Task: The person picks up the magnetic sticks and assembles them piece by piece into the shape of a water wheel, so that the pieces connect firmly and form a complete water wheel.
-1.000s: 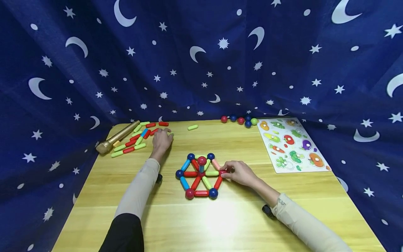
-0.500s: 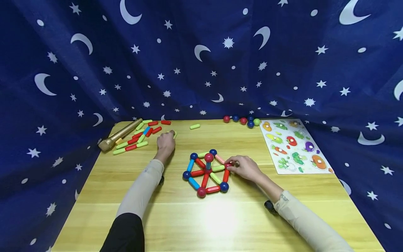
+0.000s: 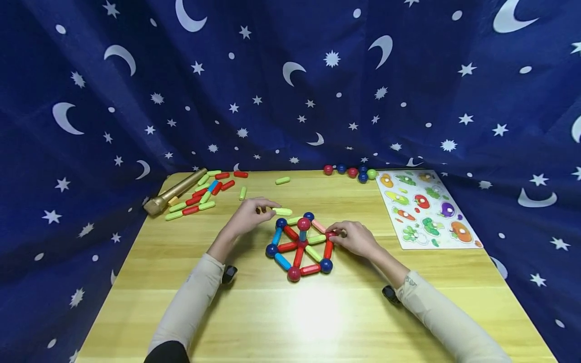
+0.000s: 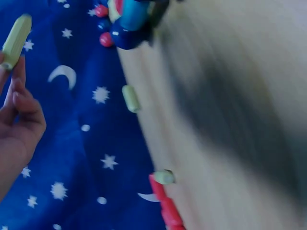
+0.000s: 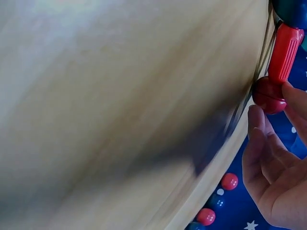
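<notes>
A flat hexagonal wheel of magnetic rods and balls [image 3: 287,247] lies mid-table. From its hub rises a blue rod [image 3: 302,235] capped by a red ball [image 3: 303,224]. My left hand [image 3: 249,216] pinches a yellow-green magnetic rod [image 3: 283,212] by one end, above the wheel's far-left corner; the left wrist view shows this rod [image 4: 17,40] jutting from the fingertips. At the wheel's right corner, my right hand [image 3: 356,238] holds a red ball [image 3: 332,236] between thumb and fingers. In the right wrist view a red rod [image 5: 286,52] joins that ball [image 5: 269,95].
Several loose red and yellow-green rods [image 3: 190,210] lie at the back left beside a gold microphone [image 3: 174,192]. Two yellow-green rods [image 3: 282,180] lie apart from that pile. Several balls [image 3: 352,172] sit along the back edge, left of a vegetable puzzle board [image 3: 426,212].
My left hand has come from the back-left rods toward the wheel, now with a yellow-green rod. The wheel has turned slightly and shifted right, the right hand still at its corner ball.
</notes>
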Motion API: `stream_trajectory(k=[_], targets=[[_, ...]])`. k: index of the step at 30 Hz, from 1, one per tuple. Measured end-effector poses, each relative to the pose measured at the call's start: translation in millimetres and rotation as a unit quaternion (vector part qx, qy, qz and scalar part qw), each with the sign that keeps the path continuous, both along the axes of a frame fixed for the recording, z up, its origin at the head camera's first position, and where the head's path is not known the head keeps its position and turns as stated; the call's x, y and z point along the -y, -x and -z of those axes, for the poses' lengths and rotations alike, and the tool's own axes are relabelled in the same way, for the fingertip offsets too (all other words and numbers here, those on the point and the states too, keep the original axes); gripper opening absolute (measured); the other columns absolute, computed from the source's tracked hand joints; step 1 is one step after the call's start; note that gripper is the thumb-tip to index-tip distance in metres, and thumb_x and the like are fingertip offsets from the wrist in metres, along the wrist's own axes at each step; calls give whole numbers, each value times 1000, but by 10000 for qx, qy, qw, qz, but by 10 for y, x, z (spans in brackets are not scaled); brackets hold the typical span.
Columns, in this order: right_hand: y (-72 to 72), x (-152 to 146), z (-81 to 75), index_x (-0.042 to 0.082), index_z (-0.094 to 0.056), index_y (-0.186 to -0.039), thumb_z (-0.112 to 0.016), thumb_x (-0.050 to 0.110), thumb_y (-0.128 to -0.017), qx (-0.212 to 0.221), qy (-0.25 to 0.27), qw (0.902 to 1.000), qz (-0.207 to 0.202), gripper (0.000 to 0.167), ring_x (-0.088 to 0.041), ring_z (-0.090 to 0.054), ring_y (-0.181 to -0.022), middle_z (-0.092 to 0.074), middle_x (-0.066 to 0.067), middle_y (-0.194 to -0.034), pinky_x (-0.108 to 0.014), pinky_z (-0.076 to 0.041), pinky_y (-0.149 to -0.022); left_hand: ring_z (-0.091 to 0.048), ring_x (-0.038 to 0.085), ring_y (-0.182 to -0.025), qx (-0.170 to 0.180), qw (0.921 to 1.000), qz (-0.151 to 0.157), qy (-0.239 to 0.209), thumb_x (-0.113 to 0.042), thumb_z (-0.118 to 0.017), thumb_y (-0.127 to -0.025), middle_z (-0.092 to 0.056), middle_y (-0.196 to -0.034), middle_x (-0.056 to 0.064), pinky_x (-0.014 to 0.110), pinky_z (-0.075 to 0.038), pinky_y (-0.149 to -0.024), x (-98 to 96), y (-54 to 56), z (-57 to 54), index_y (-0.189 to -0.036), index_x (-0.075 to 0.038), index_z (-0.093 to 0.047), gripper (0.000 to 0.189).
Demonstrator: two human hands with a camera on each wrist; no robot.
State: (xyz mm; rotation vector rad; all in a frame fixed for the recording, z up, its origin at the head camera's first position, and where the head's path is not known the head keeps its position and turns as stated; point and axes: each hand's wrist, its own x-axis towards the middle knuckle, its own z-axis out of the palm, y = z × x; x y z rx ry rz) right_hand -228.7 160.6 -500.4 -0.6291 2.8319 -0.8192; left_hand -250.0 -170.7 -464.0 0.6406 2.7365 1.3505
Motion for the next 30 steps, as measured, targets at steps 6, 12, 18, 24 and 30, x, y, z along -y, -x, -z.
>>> stream_trajectory(k=[6,12,18,24,30], targets=[[32,5,17,24,-74,-106,-73,29,-87,-98,-7,9999,-27,20,-12,-59,-76,-73,-2,-96,-28,-41,-63,-52,14,-78,77,9974,658,276,-20,-63,-93,-69,-102,1,25,-45,-66,-93,-65,-97,-113,-16,-73,23],[33,38,-13,23,-74,-108,-72,28,-88,-296,-90,9995,48,21,-19,-65,-85,-73,-4,-101,-34,-47,-67,-53,14,-78,107,9974,676,202,-19,-63,-94,-70,-106,2,24,-47,-66,-132,-87,-66,-117,-15,-71,25],[-66,303,-370,17,-65,-126,-73,30,-87,-305,886,9956,-85,42,-15,-65,-62,-70,-11,-116,-31,-50,-56,-55,11,-80,141,9988,469,-66,-21,-65,-93,-72,-108,0,23,-47,-69,-159,-75,-69,-117,-13,-70,26],[-99,493,-453,20,-68,-119,-72,31,-88,-276,1368,9900,-212,33,-4,-49,-44,-74,-3,-91,-22,-39,-43,-60,16,-90,401,9983,318,-273,-30,-64,-94,-71,-112,2,30,-51,-77,-64,38,-59,-119,-10,-69,32],[-123,482,-322,18,-72,-111,-75,25,-86,-724,1638,9838,-19,26,-11,-50,-47,-73,-4,-106,-22,-41,-45,-62,30,-106,154,9776,-2094,124,-24,-59,-97,-68,-114,16,43,-49,-89,294,423,163,-118,-8,-66,27]])
